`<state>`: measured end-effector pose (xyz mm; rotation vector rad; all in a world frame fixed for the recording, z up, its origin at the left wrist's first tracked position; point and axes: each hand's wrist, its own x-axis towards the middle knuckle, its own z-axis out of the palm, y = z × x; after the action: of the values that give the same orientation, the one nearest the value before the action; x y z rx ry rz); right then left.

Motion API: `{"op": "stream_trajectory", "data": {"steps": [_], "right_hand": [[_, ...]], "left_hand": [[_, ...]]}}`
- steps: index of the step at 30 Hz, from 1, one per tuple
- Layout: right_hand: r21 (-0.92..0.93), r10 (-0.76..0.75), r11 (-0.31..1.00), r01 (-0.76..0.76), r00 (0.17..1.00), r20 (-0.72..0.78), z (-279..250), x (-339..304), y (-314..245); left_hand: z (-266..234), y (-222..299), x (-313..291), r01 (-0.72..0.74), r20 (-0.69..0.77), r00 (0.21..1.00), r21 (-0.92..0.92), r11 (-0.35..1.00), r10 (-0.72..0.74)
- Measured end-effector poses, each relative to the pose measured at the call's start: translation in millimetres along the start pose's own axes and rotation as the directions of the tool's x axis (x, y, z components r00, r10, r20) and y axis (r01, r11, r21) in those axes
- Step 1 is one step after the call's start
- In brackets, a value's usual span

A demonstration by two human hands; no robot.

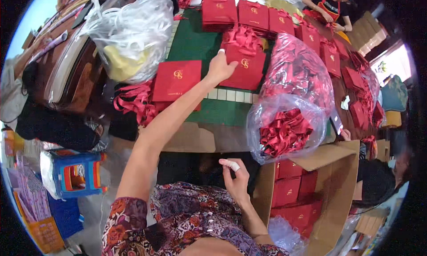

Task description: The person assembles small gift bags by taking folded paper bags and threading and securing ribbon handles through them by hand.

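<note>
Left fingers (221, 56) touch a red bag (244, 74) beside a ribbon-filled sack (297, 74).

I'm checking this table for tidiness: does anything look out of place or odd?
Two things, mildly. A small crumpled white scrap lies among the red goods on the table's right side, looking like stray litter. The red ribbons beside the left stack of red bags spread in a loose tangle. I see no clear damage.
</note>
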<state>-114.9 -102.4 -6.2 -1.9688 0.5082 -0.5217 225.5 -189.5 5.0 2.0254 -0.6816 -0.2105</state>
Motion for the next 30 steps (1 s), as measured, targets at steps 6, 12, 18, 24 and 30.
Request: {"op": "stream_trajectory", "data": {"steps": [6, 12, 18, 24, 30], "right_hand": [[-0.006, -0.068, 0.998, 0.068, 0.997, 0.021, 11.3, 3.8, -3.9], [0.027, -0.089, 0.996, 0.087, 0.99, 0.112, 27.6, -2.2, -9.0], [0.008, -0.144, 0.989, 0.145, 0.975, 0.167, 35.5, -7.5, -19.0], [0.004, -0.189, 0.981, 0.192, 0.962, 0.197, 41.2, -11.2, -28.1], [0.043, -0.197, 0.98, 0.192, 0.967, 0.164, 43.6, -2.4, -46.4]], "left_hand": [[-54.0, -10.5, -22.1, -0.302, -0.2, 0.918, 0.211, 0.93, 0.344], [-175.1, -30.5, -127.8, -0.302, -0.141, 0.948, -0.126, 0.945, 0.285], [-213.1, -74.4, -250.3, -0.267, -0.012, 0.958, 0.333, 0.904, 0.287], [-195.8, -119.6, -282.4, -0.241, 0.015, 0.956, 0.612, 0.753, 0.294], [-193.1, -63.9, -276.8, -0.112, -0.265, 0.956, 0.06, 0.992, 0.124]]}}
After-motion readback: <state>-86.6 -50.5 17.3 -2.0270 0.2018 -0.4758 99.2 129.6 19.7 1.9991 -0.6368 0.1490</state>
